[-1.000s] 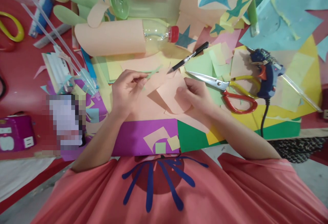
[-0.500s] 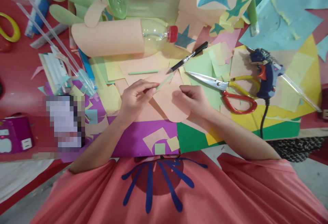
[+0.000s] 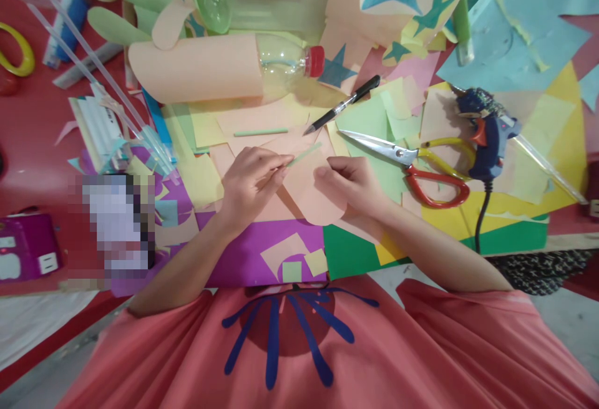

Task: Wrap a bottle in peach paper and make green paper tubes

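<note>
My left hand [image 3: 255, 181] pinches one end of a thin green paper strip [image 3: 307, 154], whose free end points up and to the right. Closed around the right edge of a peach paper piece with a rounded lower end [image 3: 311, 194] is my right hand [image 3: 350, 181]. The strip lies over or just above the upper part of that peach piece; whether they touch I cannot tell. A second green strip [image 3: 261, 132] rests on the papers above my left hand. A black pen [image 3: 344, 105] lies beyond the peach piece.
Scissors [image 3: 405, 159] with red and yellow handles lie right of my right hand, beside a blue glue gun [image 3: 491, 138]. A paper-wrapped bottle [image 3: 201, 69] lies at the back. A phone [image 3: 119, 222], partly pixelated, is at the left. Paper scraps cover the table.
The green strip in my left hand has tilted flatter and shifted slightly right and down over the peach piece. My left fingers have moved a little. My right hand stays in place.
</note>
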Motion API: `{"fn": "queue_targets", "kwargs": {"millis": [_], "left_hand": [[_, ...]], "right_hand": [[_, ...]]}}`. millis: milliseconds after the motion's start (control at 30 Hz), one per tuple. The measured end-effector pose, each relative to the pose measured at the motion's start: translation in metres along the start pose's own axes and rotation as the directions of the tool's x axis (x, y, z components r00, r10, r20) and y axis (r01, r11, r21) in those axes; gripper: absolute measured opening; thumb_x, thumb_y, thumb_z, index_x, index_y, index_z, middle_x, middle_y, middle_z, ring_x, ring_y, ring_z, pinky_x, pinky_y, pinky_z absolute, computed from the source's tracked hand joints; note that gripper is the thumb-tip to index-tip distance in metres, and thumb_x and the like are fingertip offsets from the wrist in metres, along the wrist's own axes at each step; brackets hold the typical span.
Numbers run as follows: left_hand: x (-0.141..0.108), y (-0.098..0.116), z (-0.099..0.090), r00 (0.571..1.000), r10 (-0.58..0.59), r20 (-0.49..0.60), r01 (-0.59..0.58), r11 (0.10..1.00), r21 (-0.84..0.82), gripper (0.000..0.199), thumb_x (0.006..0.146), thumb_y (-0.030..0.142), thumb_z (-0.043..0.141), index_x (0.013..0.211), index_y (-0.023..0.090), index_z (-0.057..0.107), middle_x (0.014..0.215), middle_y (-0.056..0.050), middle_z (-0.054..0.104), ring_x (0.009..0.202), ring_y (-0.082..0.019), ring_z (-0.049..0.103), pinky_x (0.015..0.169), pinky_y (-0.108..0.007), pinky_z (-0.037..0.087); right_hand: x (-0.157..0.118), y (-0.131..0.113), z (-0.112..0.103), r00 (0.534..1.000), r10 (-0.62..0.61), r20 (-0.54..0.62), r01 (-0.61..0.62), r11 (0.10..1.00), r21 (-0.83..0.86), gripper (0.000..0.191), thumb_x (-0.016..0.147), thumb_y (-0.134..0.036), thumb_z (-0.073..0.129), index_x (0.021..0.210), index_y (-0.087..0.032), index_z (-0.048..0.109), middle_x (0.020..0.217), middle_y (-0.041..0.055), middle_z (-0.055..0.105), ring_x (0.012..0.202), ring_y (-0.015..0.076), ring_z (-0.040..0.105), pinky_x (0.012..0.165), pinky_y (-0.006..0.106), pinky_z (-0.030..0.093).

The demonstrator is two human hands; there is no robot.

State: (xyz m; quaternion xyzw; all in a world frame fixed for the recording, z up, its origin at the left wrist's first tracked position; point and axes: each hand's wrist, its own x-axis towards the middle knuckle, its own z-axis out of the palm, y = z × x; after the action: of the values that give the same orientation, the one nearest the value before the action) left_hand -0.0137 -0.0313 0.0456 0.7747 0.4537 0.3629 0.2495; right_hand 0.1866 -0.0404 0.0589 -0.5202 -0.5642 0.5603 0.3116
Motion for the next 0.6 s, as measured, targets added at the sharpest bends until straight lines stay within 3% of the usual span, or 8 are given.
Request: {"fn": "queue_targets", "kwargs": {"millis": [133,400,600], "left_hand": [[-0.0003,-0.0016,0.0005,0.997,0.071,-0.018,-0.071,0.997,0.03,0.016,0.091,0.026,0.057,0.097,0.024,0.071,0.086,-0.003,0.073,0.084,-0.015,0.065,0.078,-0.029,0.049],[-0.0004,-0.0024,0.0,0.995,0.103,-0.002,-0.102,0.99,0.096,0.017,0.091,0.028,0.056,0.098,0.024,0.071,0.086,-0.002,0.072,0.083,-0.015,0.064,0.078,-0.03,0.051],[-0.0015,-0.0053,0.0009,1.0,0.003,-0.003,-0.003,0.998,0.062,0.021,0.09,0.037,0.057,0.099,0.024,0.072,0.095,-0.003,0.07,0.092,-0.015,0.064,0.084,-0.031,0.053]], "right_hand": [[-0.0003,0.0002,0.0001,1.0,0.002,0.0,-0.002,1.0,0.018,0.042,0.083,-0.033,0.051,0.053,-0.022,0.023,0.054,-0.0069,0.017,0.05,0.0057,0.017,0.045,0.024,0.016],[-0.0013,0.0007,0.0007,1.0,0.015,0.01,-0.016,0.996,0.09,0.041,0.083,-0.033,0.052,0.053,-0.022,0.027,0.053,-0.0069,0.021,0.049,0.0055,0.019,0.043,0.024,0.017],[-0.0029,0.0036,0.0009,1.0,-0.008,0.01,0.007,0.994,0.107,0.044,0.085,-0.043,0.053,0.054,-0.021,0.03,0.053,-0.0063,0.024,0.049,0.005,0.023,0.043,0.022,0.019]]}}
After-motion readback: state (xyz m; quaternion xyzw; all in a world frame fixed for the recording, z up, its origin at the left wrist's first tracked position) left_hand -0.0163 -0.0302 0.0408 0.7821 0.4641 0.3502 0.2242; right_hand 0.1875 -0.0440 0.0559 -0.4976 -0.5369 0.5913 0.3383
